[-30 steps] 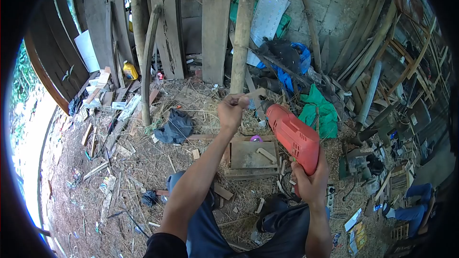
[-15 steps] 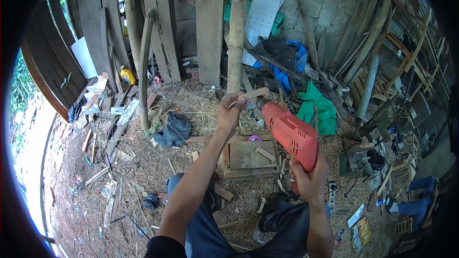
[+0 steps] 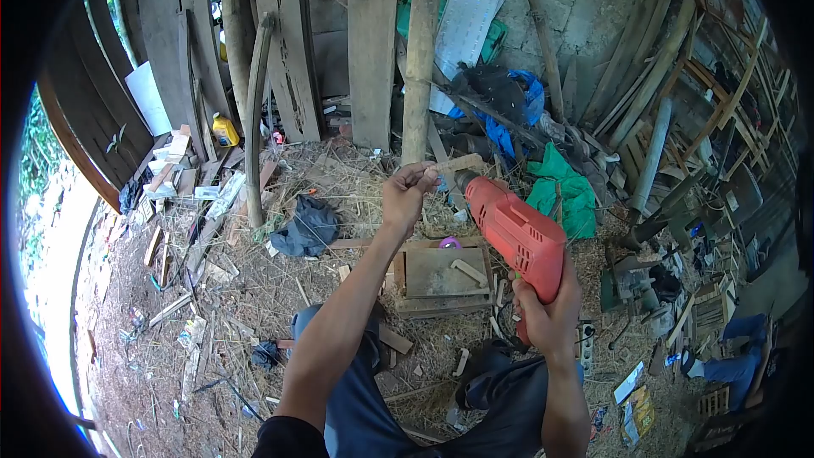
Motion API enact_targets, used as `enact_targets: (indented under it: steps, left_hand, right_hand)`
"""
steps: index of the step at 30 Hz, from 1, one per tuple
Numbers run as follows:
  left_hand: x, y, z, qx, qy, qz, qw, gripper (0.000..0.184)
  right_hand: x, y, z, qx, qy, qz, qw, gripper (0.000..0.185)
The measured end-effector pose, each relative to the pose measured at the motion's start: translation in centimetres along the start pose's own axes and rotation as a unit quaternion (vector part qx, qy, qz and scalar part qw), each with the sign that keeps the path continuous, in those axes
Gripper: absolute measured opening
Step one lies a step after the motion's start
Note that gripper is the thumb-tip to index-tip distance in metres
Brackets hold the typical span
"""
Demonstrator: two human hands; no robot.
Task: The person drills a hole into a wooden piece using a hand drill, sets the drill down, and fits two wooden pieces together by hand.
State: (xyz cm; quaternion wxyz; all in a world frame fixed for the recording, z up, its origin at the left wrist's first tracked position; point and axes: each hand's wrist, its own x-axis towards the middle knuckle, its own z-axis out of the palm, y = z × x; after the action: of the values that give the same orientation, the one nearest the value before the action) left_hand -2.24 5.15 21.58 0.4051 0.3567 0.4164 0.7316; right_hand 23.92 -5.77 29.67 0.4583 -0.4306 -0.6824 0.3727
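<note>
In my right hand [image 3: 549, 318] is a red power drill [image 3: 515, 229], gripped by its handle, with its chuck aimed up and to the left. My left hand [image 3: 409, 193] pinches a small flat piece of wood [image 3: 460, 164] by its left end. The wood's right end is close to the drill's chuck; whether a bit touches it I cannot tell. Below both hands stands a low wooden box [image 3: 447, 276], with a short light stick [image 3: 469, 272] and a purple round item [image 3: 450, 242] on it.
A wooden post [image 3: 419, 59] rises just beyond my left hand. Green cloth [image 3: 562, 191] and a dark plastic bag [image 3: 307, 226] lie on the littered floor. A power strip [image 3: 587, 348] is right of my leg. At the far right, another person's leg [image 3: 729, 369] shows.
Very little differs. My left hand and the piece of wood have shifted slightly, and the drill is tipped a touch differently. Both grips are unchanged.
</note>
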Motion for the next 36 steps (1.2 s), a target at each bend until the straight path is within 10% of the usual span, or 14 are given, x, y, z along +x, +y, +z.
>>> enact_targets:
  steps: [36]
  left_hand:
    - [-0.7,-0.5,1.6,0.076,0.038,0.045,0.995,0.024]
  right_hand:
    - [-0.4,-0.2,0.7,-0.021,-0.007,-0.003,1.0,0.055]
